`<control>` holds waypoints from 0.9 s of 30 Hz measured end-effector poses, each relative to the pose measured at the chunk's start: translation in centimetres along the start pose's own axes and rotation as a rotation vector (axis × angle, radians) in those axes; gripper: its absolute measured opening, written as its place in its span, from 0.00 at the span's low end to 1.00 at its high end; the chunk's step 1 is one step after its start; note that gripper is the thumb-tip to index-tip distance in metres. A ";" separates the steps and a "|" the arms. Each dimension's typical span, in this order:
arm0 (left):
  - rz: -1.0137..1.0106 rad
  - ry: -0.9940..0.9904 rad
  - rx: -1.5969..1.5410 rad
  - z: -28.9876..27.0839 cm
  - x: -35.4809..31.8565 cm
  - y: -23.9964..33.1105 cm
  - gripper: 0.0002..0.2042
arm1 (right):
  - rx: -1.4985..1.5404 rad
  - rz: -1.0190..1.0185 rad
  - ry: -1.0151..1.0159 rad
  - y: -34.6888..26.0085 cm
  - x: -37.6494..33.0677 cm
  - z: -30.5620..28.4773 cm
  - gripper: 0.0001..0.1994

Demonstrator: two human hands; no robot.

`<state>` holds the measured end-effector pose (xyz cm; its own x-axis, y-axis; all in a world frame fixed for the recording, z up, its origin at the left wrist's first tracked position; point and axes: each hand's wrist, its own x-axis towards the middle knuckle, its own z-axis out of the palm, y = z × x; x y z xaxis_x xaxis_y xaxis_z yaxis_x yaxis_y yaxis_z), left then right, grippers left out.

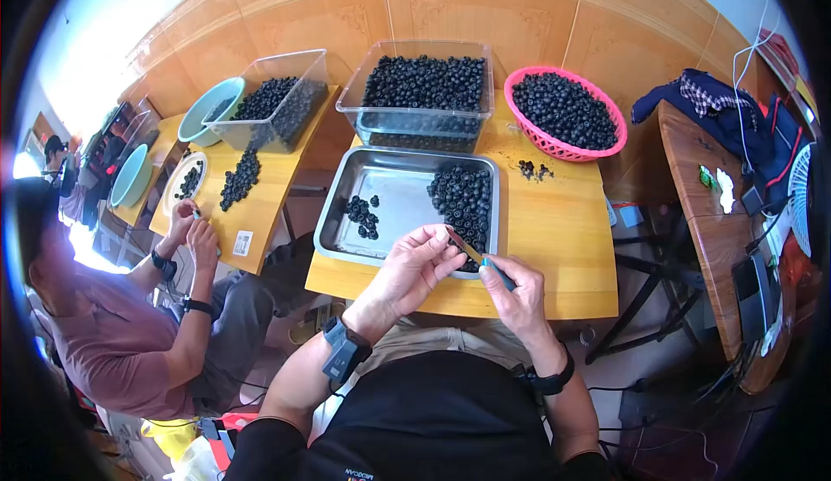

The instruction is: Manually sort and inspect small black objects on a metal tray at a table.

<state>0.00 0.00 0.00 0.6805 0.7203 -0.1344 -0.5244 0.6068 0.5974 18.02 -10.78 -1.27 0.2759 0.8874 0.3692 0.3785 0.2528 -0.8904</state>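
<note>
I have my right hand (518, 295) closed around a teal-handled knife (468, 246), its blade reaching the bunched fingertips of my left hand (414, 265); whether those pinch a berry, I cannot tell. Both meet over the near edge of the metal tray (398, 195), where dark berries (463, 197) lie in two groups. A white label (243, 243) with a square code marks the neighbouring table (221, 230); my black shirt (424, 420) carries small lettering.

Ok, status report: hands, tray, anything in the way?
Right hand holding teal-handled knife. Left hand at knife's tip; grip unclear. Metal tray: larger group of dark round pieces right, smaller group left. Hands hide part of tray's near edge.
</note>
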 end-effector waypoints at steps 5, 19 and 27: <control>-0.008 -0.039 -0.076 -0.1 0.2 -0.9 0.06 | -0.031 -0.066 0.031 -0.1 0.1 -0.2 0.17; -0.013 -0.044 -0.152 -0.9 -0.2 -1.8 0.08 | -0.162 -0.135 0.026 -0.5 0.0 0.0 0.17; 0.002 -0.054 -0.166 -0.3 -0.3 -1.9 0.09 | -0.183 -0.148 0.044 -0.8 0.0 0.1 0.18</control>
<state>0.62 -1.25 -1.37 0.7039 0.7049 -0.0879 -0.5996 0.6559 0.4586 17.67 -10.93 -0.58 0.2422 0.8273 0.5069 0.5700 0.3015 -0.7643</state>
